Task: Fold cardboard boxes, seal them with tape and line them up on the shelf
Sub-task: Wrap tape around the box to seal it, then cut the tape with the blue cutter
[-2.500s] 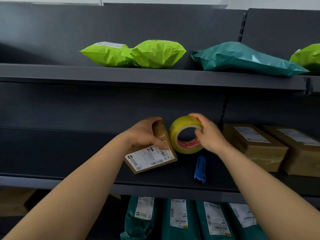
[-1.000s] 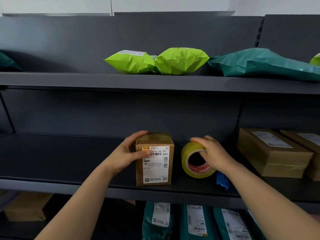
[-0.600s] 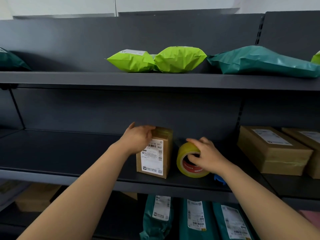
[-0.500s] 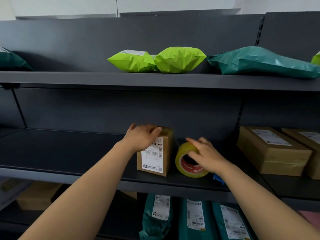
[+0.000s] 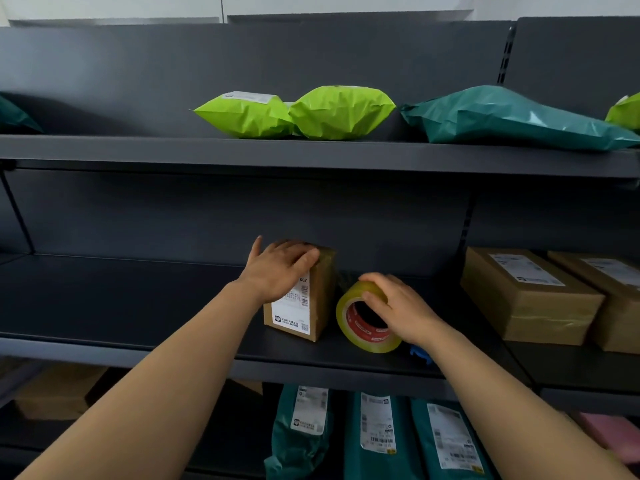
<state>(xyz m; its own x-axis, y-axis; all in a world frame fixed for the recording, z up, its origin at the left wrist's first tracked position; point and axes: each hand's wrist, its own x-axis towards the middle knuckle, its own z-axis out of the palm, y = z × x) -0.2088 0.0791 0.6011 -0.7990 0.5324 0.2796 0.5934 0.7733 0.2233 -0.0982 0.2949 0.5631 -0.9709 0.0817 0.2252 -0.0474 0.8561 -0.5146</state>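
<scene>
Left hand presses fairly straight fingers on the upright labelled cardboard box, while right hand curls around the tape roll just right of it.

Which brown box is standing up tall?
The small box under the left hand, beside the tape. It stands on end, label facing front; the two bigger boxes on the right lie flat, labels up.

Head-worn view, facing the shelf head-on, close, angled slightly down
</scene>
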